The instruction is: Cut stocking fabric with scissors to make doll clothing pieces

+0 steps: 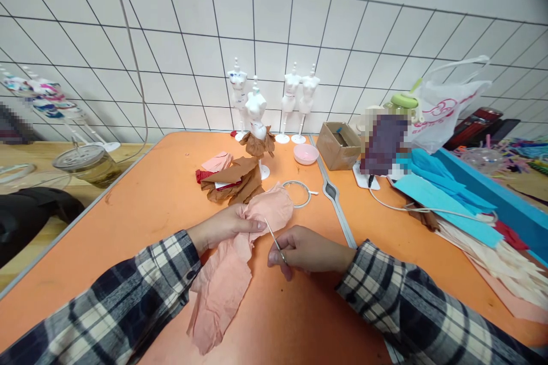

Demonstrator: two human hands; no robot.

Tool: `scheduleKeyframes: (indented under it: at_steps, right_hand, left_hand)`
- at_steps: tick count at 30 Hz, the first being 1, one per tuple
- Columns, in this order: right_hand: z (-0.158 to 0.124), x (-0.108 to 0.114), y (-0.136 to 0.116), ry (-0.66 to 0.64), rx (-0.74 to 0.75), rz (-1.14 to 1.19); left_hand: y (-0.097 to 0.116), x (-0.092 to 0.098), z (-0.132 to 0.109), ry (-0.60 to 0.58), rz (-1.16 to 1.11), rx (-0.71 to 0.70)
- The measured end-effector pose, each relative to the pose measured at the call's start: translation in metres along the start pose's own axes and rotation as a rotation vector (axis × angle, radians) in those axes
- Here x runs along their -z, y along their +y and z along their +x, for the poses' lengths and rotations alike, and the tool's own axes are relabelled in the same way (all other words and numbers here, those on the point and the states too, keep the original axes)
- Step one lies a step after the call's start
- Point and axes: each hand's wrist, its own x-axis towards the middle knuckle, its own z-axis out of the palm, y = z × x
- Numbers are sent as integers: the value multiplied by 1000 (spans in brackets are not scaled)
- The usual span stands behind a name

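Note:
A long strip of crinkled pink paper [225, 291] hangs pinched in my left hand [229, 225], its lower end trailing toward the table's front. Its upper end spreads out beyond the fingertips. My right hand [310, 251] grips a pair of small metal scissors [273, 235], whose slim tips point up and left at the pink paper close to my left thumb. Part of the scissors is covered by my fingers. Just past the paper lies a pile of brown crinkled paper [235, 177], with some pink and red pieces in it.
A small white dress form [256, 108] with a brown paper skirt stands behind the pile; several others stand along the tiled wall. Further right are a ring of tape or wire [309, 197], a pink bowl [305, 153], a cardboard box [340, 148], a phone [384, 142] and blue sheets [447, 208].

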Motion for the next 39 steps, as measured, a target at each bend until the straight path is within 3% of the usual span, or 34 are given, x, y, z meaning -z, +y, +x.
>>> scheduleKeyframes:
  at_steps: [21,28,34,39]
  right_hand:
    - [1,-3,-2,21,-33,19]
    - [3,-3,1,21,27,-46]
    - [3,-3,2,50,15,-44]
    - [3,-2,0,36,31,-77]
  left_hand:
    - [0,0,0,-32,36,-40]
    - [-4,3,3,-34,21,-10]
    - [2,0,1,-150,6,-65]
    - [4,-2,-1,-157,-39,-51]
